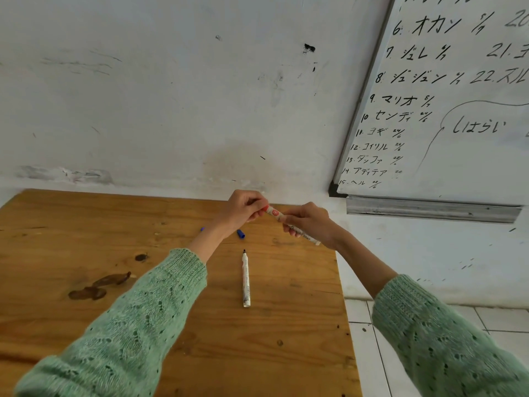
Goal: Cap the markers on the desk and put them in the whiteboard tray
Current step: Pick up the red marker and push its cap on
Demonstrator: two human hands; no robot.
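Note:
Above the far edge of the wooden desk (86,230), my right hand (310,222) grips the barrel of a white marker with red markings (275,212). My left hand (243,209) pinches its red end, where the cap sits; the fingers hide most of that end. An uncapped white marker with a black tip (246,279) lies on the desk, tip pointing away from me. A blue cap (240,233) lies beside my left wrist. A small blue piece (202,229) peeks out left of that wrist. The grey whiteboard tray (429,210) hangs under the whiteboard at the right.
The whiteboard (458,110), covered in black writing, is mounted on the white wall at the right. The desk's right edge runs near x 1200, with white floor tiles (372,353) beyond. Dark stains (97,287) mark the desk's left part.

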